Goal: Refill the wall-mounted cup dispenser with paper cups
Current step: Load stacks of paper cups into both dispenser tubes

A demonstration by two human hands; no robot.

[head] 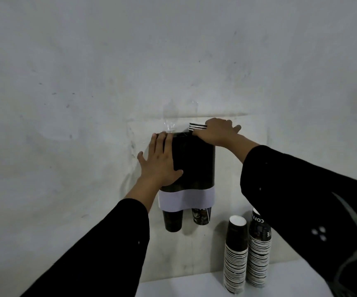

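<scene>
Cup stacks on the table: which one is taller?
The right stack, next to the sleeve, is taller. Its top cup rises above the white open rim of the left stack.

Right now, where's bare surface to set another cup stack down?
The white tabletop is bare left of the two cup stacks, below the dispenser. The right side is crowded: the stacks stand close together and the right sleeve covers the rest.
</scene>
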